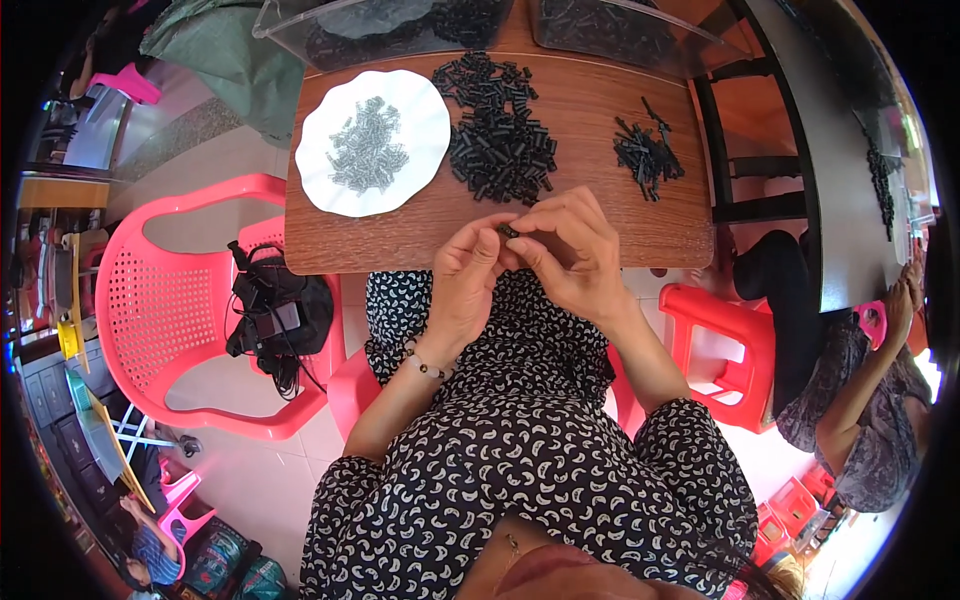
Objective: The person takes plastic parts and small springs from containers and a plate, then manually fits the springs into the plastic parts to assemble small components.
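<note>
Just over the table's front edge, my left hand (470, 272) and my right hand (578, 255) meet fingertip to fingertip. Between them is a small dark cylindrical piece (507, 231), pinched by thumb and fingers from both sides. Right beyond my hands lies a heap of short black tubes (500, 150). Left of it, a white scalloped plate (425, 110) carries a pile of small clear tube-like pieces (366, 150). To the right is a smaller pile of longer black parts (648, 158).
Two clear bins, a left bin (375, 35) and a right bin (610, 30), hold black parts at the far side of the brown table (600, 110). A pink chair (165, 290) bears a black bag (290, 310). Right are a red stool (715, 340) and another person (870, 410).
</note>
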`<state>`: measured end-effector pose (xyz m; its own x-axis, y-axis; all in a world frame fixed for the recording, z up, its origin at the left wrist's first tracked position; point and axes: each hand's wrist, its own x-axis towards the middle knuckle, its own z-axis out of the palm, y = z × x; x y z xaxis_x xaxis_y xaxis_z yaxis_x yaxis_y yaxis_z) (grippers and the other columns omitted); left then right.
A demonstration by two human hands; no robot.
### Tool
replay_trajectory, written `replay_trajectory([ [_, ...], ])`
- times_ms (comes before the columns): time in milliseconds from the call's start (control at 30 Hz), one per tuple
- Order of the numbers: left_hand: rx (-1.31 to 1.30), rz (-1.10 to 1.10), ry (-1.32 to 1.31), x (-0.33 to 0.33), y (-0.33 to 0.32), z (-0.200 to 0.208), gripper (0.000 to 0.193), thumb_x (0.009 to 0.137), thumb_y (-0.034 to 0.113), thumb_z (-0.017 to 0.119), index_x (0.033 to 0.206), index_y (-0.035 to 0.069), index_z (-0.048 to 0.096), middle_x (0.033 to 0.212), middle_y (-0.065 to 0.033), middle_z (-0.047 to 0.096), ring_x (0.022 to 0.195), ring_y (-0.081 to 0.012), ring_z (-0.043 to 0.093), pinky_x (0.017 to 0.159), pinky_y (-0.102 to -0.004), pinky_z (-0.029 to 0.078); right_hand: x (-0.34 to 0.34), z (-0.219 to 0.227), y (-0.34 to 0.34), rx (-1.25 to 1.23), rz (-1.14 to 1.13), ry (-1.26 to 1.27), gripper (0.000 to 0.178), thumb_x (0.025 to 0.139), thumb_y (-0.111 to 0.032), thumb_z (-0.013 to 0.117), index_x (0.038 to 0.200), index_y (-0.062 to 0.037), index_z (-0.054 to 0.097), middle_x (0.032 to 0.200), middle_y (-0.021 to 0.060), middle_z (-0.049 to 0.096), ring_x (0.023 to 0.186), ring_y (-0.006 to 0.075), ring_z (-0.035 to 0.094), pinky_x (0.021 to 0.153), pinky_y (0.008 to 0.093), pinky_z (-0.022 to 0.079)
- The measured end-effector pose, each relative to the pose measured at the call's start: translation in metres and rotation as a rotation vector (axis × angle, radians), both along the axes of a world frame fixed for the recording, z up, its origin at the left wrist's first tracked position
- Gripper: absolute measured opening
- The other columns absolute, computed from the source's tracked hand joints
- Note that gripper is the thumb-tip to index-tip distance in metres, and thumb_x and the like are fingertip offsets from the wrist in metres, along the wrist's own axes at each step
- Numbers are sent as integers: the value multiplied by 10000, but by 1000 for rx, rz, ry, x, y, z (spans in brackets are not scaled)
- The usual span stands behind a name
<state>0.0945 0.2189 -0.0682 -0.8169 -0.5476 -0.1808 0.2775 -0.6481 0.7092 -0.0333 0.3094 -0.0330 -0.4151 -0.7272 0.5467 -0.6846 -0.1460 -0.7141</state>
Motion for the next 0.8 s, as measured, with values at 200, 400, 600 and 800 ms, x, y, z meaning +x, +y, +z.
replay_trajectory([
  [200, 229, -59, 15, 2, 6, -7, 300, 948, 222, 616, 1170, 22, 639, 924, -1, 652, 799, -83, 566, 772, -226, 492, -1, -1, 6, 24, -17, 43, 249, 693, -12, 751, 930, -70, 695, 894, 69, 642, 834, 262, 574, 706, 342, 480],
  [400, 255, -63, -52, 2, 1, -1, 276, 948, 202, 617, 1164, 32, 642, 977, -23, 674, 809, -78, 602, 762, -234, 520, -17, 9, 5, 117, 37, 62, 201, 726, -47, 740, 922, -66, 695, 870, 73, 658, 828, 274, 582, 736, 363, 478],
  [600, 330, -23, -81, 2, -6, -1, 249, 942, 198, 625, 1126, 31, 628, 1007, -57, 671, 813, -99, 613, 758, -250, 535, -86, 3, -30, 184, -155, 138, 115, 805, -56, 690, 915, -26, 676, 860, 107, 672, 855, 286, 603, 757, 353, 479],
  [800, 404, -9, -60, 4, -8, -2, 255, 952, 192, 605, 1133, 13, 598, 955, -49, 635, 820, -126, 575, 776, -280, 512, -131, -26, -70, 333, -255, 157, 142, 795, -129, 704, 920, -67, 681, 849, 113, 668, 871, 322, 586, 776, 429, 478],
])
